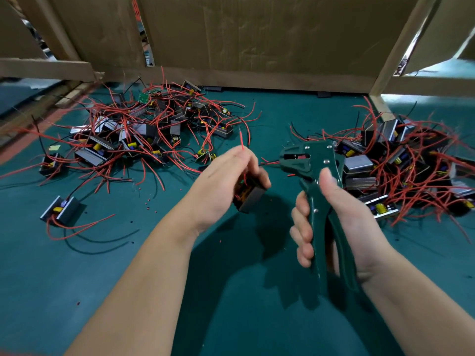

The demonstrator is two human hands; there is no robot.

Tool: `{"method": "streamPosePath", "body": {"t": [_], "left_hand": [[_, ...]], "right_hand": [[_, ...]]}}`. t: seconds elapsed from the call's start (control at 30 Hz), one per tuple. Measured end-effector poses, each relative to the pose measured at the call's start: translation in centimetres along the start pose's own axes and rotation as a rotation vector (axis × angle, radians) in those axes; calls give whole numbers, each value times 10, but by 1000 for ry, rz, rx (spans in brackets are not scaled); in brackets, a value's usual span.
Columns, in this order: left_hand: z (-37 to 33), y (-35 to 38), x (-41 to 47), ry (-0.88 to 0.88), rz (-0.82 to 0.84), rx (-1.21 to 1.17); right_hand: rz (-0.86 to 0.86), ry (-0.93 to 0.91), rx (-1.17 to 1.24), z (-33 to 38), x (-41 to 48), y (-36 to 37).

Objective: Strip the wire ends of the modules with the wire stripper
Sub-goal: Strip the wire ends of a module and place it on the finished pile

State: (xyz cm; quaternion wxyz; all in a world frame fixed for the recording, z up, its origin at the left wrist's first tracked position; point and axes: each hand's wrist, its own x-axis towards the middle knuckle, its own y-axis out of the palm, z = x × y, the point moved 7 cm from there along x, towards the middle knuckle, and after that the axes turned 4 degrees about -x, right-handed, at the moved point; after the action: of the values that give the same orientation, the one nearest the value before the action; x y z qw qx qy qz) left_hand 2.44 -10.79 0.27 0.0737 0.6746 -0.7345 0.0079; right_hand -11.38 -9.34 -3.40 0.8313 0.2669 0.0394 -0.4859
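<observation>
Green mat (pixel 231 304) covers the bench, with cardboard (pixel 257 34) walls standing behind it at 12 o'clock. At centre, the person's left hand (pixel 226 181) curls round a dark module (pixel 250 194) and pinches its red wire (pixel 241 140), which sticks up towards 12 o'clock. Just beside it at 3 o'clock, the right hand (pixel 341 217) grips the handles of the green stripper (pixel 312 163), thumb on top and fingers wrapped round. The tool's head points to 10 o'clock, near the left hand but apart from it. At 10 o'clock from the hands lies a pile (pixel 154 127) of modules tangled in red and black wires. A second heap (pixel 401 165) lies at 2 o'clock. One stray module (pixel 63 208) sits alone at 9 o'clock.
</observation>
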Motion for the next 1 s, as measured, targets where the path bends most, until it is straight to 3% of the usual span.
{"method": "streamPosePath", "body": {"t": [0.13, 0.23, 0.4, 0.6, 0.8, 1.0], "left_hand": [[-6, -2, -1, 90, 22, 310], [-10, -6, 1, 169, -15, 478], [-16, -15, 0, 211, -155, 376], [-18, -8, -1, 244, -84, 576], [-16, -11, -3, 214, -108, 600], [-15, -5, -3, 233, -15, 615]], "right_hand": [[71, -91, 202, 14, -1, -1], [68, -116, 207, 19, -3, -5], [203, 1, 132, 13, -6, 1], [357, 108, 98, 0, -9, 15], [406, 114, 107, -1, -10, 18], [479, 149, 169, 0, -13, 25]]}}
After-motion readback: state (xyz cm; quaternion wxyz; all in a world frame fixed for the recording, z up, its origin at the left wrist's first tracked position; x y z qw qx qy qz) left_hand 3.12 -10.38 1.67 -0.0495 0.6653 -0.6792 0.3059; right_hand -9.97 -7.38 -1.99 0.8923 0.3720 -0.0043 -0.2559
